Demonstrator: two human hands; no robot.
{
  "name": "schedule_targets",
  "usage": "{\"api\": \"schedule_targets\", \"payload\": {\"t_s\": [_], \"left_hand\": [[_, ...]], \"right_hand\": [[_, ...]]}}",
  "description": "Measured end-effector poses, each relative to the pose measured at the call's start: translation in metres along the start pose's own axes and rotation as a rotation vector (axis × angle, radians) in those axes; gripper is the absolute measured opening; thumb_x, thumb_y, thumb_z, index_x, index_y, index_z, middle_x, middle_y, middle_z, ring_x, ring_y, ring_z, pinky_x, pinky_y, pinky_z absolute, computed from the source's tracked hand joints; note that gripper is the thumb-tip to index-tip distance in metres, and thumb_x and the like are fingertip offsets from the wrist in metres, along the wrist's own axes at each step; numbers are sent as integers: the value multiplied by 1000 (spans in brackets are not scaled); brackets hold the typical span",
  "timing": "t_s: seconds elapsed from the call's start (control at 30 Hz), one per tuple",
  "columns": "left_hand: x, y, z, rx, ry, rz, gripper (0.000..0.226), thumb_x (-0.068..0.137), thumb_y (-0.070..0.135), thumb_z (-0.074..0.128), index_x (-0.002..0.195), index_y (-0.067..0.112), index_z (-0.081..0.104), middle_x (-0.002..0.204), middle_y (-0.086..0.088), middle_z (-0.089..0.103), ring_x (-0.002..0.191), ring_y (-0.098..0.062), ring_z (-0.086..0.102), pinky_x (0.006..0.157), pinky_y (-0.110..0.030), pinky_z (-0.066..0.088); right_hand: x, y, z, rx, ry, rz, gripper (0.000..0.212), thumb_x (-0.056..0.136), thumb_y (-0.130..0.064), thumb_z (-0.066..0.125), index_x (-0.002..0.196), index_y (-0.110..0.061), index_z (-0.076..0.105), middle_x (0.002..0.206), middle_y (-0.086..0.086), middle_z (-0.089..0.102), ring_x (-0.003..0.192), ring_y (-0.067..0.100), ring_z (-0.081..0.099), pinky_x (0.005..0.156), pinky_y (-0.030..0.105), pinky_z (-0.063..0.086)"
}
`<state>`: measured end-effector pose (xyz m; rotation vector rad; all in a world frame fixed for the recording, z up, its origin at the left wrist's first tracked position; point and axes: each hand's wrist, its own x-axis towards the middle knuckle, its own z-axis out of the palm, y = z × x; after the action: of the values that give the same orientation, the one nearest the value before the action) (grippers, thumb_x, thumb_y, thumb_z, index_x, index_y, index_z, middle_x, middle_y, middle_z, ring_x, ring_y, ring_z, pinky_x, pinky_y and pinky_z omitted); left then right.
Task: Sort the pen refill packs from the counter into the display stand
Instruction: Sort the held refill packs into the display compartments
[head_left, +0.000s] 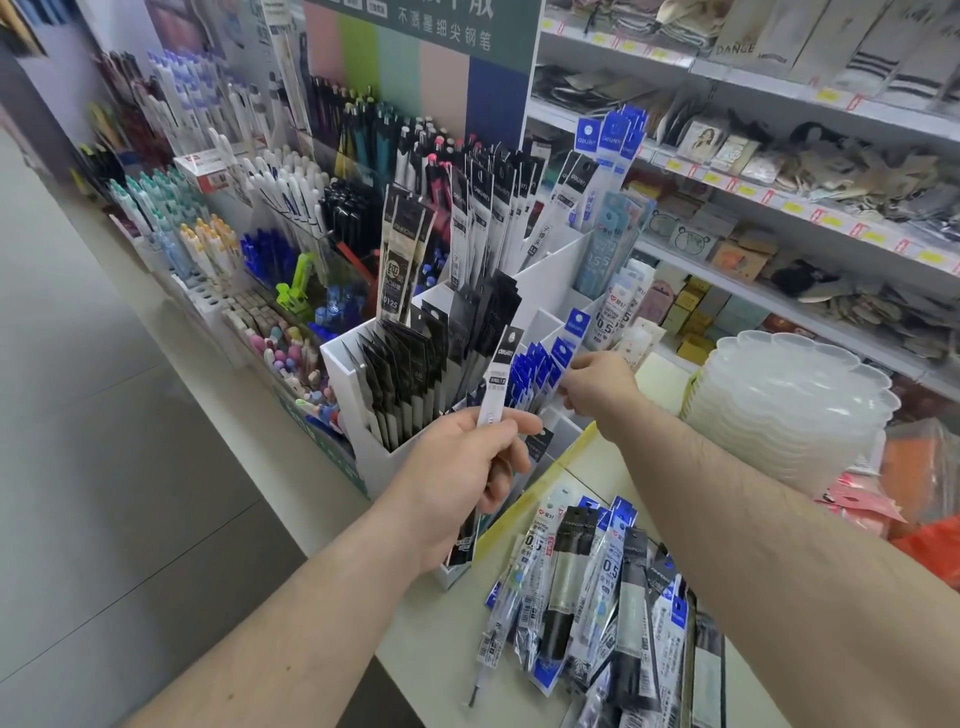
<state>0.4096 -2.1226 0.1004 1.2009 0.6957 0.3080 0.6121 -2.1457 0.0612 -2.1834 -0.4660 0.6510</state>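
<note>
so nearest the camera there's a messy pile of refill packs (597, 587) lying flat on the surface (441, 639), just in front of and to the right of the white display stand (379, 457). mix of blue-topped, black-topped and clear ones, all overlapping, w/ one loose thin refill poking out at the pile's near left edge.

left hand (467, 467) is up right in front of the stand, fingers curled round a small bunch of packs. the one sticking up is a black-topped pack (501, 376) w/ a white label, tilted a bit to the right, its top overlapping the stand's black and blue rows. the lower ends of the bunch hang down below the palm, by the stand's front corner.

right hand (597, 384) is further in, at the stand's right side, fingers bent and touching the blue packs (540, 369) standing in a front compartment. looks like a pinch on one of them but cant tell for sure, the fingertips are hidden from here.

stand's left compartments are full of black packs (405, 374) upright, taller black ones behind, more blue ones at the back right.

right of the stand: stack of clear scalloped trays (789, 395). left of and behind it: racks of pens (218, 208). shelves (779, 156) w/ small goods behind the stand on the right.
</note>
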Motion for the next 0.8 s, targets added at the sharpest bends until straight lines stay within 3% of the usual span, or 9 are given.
{"api": "schedule_targets", "payload": {"t_s": [0.1, 0.17, 0.2, 0.27, 0.33, 0.43, 0.57, 0.67, 0.8], "left_hand": [[0, 2, 1, -74, -30, -30, 26, 103, 8, 40, 100, 7, 66, 61, 0, 57, 48, -10, 41, 43, -21, 29], [0, 4, 1, -157, -71, -70, 28, 103, 10, 39, 100, 5, 66, 62, -1, 55, 47, -10, 42, 42, -21, 30], [1, 4, 1, -195, -93, -91, 28, 103, 10, 38, 101, 4, 66, 62, -2, 55, 46, -10, 42, 42, -20, 30], [2, 6, 3, -255, -137, -134, 29, 103, 11, 38, 101, 3, 66, 62, -2, 54, 46, -11, 42, 41, -20, 31], [5, 8, 5, -275, -179, -164, 29, 103, 12, 38, 102, 3, 66, 62, -1, 53, 46, -10, 42, 41, -19, 32], [10, 9, 13, -263, -224, -195, 26, 102, 14, 41, 108, 1, 63, 63, -1, 54, 47, -10, 43, 42, -18, 32], [14, 13, 23, -184, -265, -203, 23, 102, 10, 39, 105, 5, 60, 62, -3, 57, 48, -11, 46, 43, -18, 34], [16, 16, 23, -139, -277, -161, 23, 102, 10, 40, 108, 2, 61, 65, -6, 61, 48, -13, 50, 43, -20, 38], [17, 22, 23, -106, -273, -126, 24, 102, 9, 44, 119, -3, 56, 74, -9, 69, 52, -17, 59, 46, -25, 50]], "right_hand": [[-3, 1, -4, 17, 40, 27, 10, 88, -19, 67, 79, -16, 70, 95, 10, 72, 86, 24, 65, 89, 48, 58], [-9, 3, -9, 34, 139, 29, 19, 87, -23, 68, 104, -16, 72, 109, 5, 70, 99, 23, 65, 93, 47, 55], [-15, 4, -13, 69, 191, 16, 26, 87, -23, 67, 112, -16, 70, 114, 3, 69, 101, 22, 65, 93, 45, 55], [-29, 2, -20, 205, 208, -38, 9, 88, -19, 65, 96, -20, 70, 103, 2, 70, 88, 18, 64, 78, 38, 56], [-47, -4, -27, 294, 83, -74, 10, 91, -18, 66, 83, -17, 70, 79, 2, 63, 66, 13, 53, 58, 29, 43], [-73, -16, -33, 336, -203, -135, 22, 91, -29, 68, 77, -13, 74, 65, 2, 49, 53, 13, 42, 52, 28, 32], [-91, -28, -37, 358, -409, -193, 19, 95, -17, 66, 80, -4, 65, 73, 8, 61, 57, 11, 62, 58, 21, 49], [-92, -34, -42, 360, -373, -219, 22, 96, -11, 63, 77, -1, 62, 64, 5, 58, 48, 7, 55, 51, 16, 45], [-72, -40, -48, 407, -144, -195, 23, 96, -23, 64, 82, -6, 63, 61, 6, 40, 51, 15, 32, 50, 28, 27]]}}
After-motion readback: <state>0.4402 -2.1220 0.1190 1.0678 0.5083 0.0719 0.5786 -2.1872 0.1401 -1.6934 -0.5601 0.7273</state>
